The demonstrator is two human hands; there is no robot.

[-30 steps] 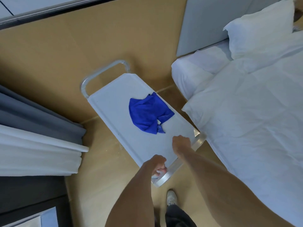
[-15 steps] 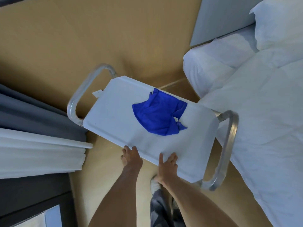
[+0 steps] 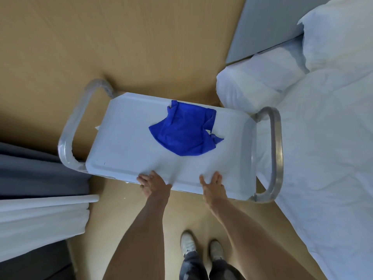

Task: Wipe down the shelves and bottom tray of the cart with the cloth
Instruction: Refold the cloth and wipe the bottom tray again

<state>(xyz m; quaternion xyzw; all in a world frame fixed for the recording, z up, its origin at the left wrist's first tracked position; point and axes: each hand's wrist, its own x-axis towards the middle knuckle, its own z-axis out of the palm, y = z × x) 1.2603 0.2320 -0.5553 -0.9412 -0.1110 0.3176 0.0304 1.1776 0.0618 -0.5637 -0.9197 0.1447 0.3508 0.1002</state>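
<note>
Cart (image 3: 129, 150) seen from above, with the crumpled blue cloth (image 3: 184, 131) lying untouched on its top shelf, toward the end nearest the bed (image 3: 327, 142). Left hand (image 3: 154, 183) and right hand (image 3: 213, 186) rest on the shelf's near edge, fingers extended and relaxed, grasping nothing.

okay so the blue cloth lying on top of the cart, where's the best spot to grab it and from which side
Take the blue cloth from above, at the raised bunched folds along its far edge, where there is slack to pinch. Its near part lies flatter on the cart top. The right hand looks better placed, since the cloth sits right of centre; both it and the left hand now rest on the cart's near edge.
</note>
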